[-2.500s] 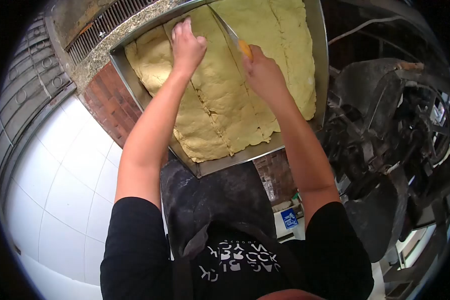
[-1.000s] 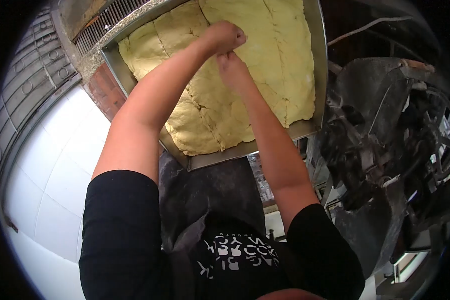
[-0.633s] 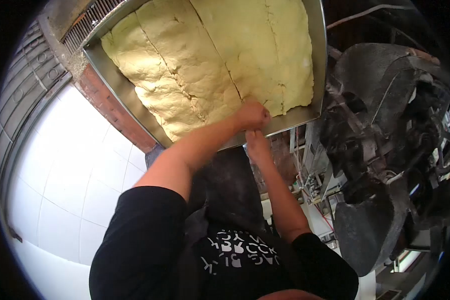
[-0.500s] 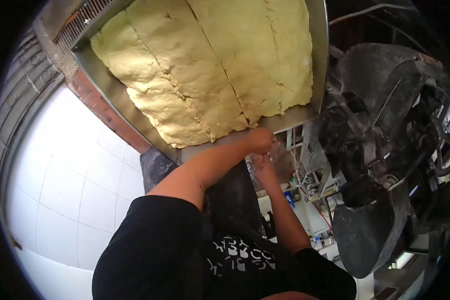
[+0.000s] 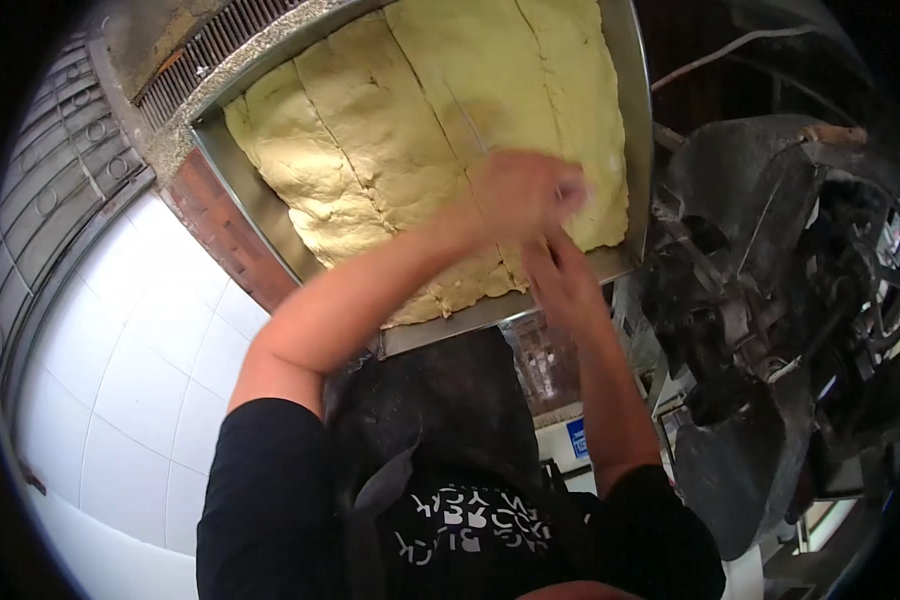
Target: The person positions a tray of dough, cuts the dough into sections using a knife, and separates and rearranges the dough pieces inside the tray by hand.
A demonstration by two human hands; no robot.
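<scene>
A wide sheet of yellow dough [image 5: 370, 130] lies in a shallow metal tray [image 5: 430, 335], with several long cut lines running down it. Above the dough's lower right part, my left hand [image 5: 520, 195] is smeared by motion, so its fingers cannot be made out. Just below it, almost touching, my right hand [image 5: 567, 285] is closed around the knife, whose handle is hidden behind my left hand. The thin, blurred knife blade [image 5: 471, 124] shows over the dough, pointing up and left.
Brown brick-like tiles [image 5: 220, 220] and a metal grate [image 5: 210, 60] border the tray on the left. White tiles [image 5: 120, 400] lie farther left, beside grey metal grillwork [image 5: 70, 150]. Dark machinery [image 5: 760, 290] stands close on the right. A dark apron [image 5: 430, 410] is below the tray.
The knife has left the cut at the dough's upper middle, where a long line now shows. Both hands came down to the tray's lower edge, then moved back up and right over the dough.
</scene>
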